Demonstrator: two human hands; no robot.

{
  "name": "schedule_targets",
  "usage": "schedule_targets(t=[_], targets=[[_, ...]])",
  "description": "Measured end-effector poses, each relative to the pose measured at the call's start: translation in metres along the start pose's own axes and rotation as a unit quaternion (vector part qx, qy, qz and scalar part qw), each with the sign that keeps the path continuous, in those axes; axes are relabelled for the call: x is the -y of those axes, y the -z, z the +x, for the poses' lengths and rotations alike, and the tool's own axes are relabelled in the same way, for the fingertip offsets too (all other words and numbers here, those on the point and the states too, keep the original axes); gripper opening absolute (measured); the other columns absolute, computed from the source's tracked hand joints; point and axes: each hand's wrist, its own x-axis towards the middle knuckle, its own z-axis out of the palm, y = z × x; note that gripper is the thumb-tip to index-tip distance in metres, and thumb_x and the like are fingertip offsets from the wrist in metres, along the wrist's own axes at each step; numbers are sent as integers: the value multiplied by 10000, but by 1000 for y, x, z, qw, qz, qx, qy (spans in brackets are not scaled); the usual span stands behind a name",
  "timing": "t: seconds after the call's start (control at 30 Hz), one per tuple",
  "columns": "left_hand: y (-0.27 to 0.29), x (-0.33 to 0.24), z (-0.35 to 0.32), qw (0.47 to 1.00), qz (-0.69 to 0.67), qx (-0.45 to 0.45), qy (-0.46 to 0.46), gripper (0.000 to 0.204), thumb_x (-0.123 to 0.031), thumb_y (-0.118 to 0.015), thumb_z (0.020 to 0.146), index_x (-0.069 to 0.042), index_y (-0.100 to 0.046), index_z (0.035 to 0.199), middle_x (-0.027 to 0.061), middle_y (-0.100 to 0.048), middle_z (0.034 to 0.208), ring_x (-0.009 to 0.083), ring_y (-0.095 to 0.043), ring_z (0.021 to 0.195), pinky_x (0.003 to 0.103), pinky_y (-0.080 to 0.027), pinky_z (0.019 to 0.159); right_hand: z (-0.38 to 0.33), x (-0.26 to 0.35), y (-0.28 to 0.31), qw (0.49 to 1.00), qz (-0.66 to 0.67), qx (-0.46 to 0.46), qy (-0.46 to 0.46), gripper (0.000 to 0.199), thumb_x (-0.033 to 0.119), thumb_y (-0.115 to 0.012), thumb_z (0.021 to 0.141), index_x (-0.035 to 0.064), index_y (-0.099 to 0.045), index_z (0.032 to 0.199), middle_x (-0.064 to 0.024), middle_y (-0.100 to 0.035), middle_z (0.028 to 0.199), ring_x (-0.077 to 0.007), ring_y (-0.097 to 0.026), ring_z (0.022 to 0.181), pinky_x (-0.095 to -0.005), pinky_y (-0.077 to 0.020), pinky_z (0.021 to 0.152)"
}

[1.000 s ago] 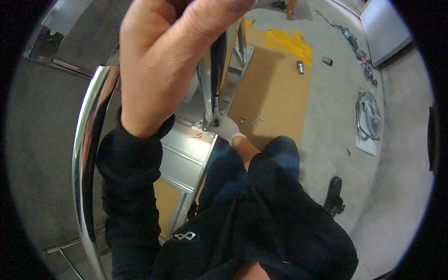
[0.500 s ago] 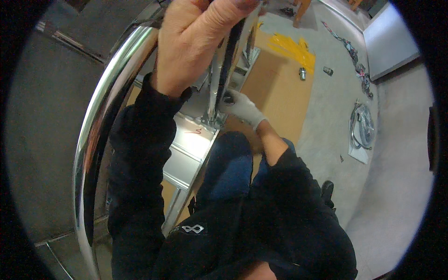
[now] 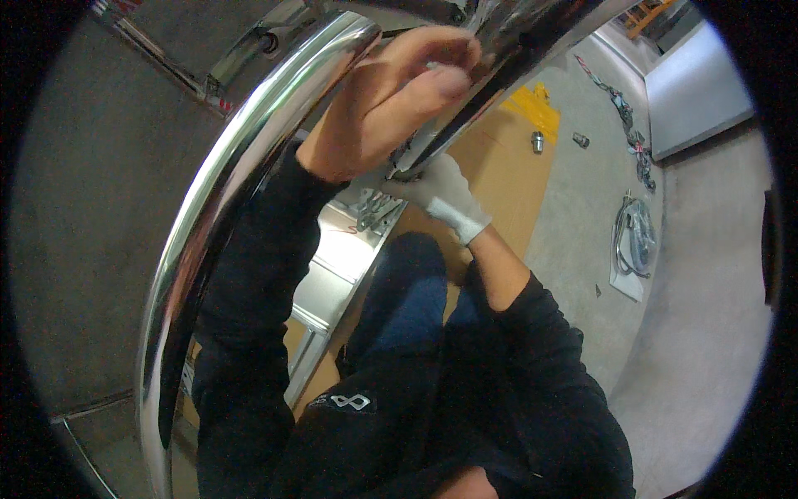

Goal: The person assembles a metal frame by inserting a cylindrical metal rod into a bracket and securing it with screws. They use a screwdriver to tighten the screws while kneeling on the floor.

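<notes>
Tilting above the metal frame (image 3: 324, 291), the chrome tube (image 3: 532, 54) could slip if the right hand's (image 3: 445, 198) grip, closed on its lower end, loosens; the left hand's (image 3: 386, 108) curled grip I cannot judge.

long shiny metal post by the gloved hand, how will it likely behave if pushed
The long shiny metal post will probably stay stiff, since it shows no sag or crease. Its mirror-like surface may make it slippery, though the glove on the right hand could help with grip. Its length suggests it may swing or tip if unsupported.
</notes>
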Motion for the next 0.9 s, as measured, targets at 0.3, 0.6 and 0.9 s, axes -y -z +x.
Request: schedule_targets(t=[0.3, 0.6, 0.9], targets=[[-21, 27, -178, 948, 73, -239, 195, 151, -97, -597, 857, 4, -601, 970, 90, -629, 915, 154, -583, 837, 271, -462, 757, -5, 0, 3, 993, 111, -11, -26, 473, 196, -739, 653, -7, -580, 1049, -137, -659, 915, -249, -624, 843, -353, -478, 763], [-65, 188, -305, 860, 73, -112, 493, 343, -191, -629, 785, 28, -598, 1047, 179, -634, 947, 268, -630, 842, 351, -496, 748, 3, 21, 9, 986, 145, -46, -66, 401, 182, -747, 697, -11, -609, 1020, -79, -660, 945, -155, -595, 834, -298, -471, 753], [-100, 208, -289, 833, 240, -15, 499, 594, -212, -698, 704, -33, -488, 1230, 206, -511, 1213, 373, -483, 1125, 419, -434, 918, 0, 35, 30, 982, 188, -6, 29, 444, 158, -736, 690, -30, -593, 1066, -73, -654, 937, -159, -599, 815, -302, -479, 757]])
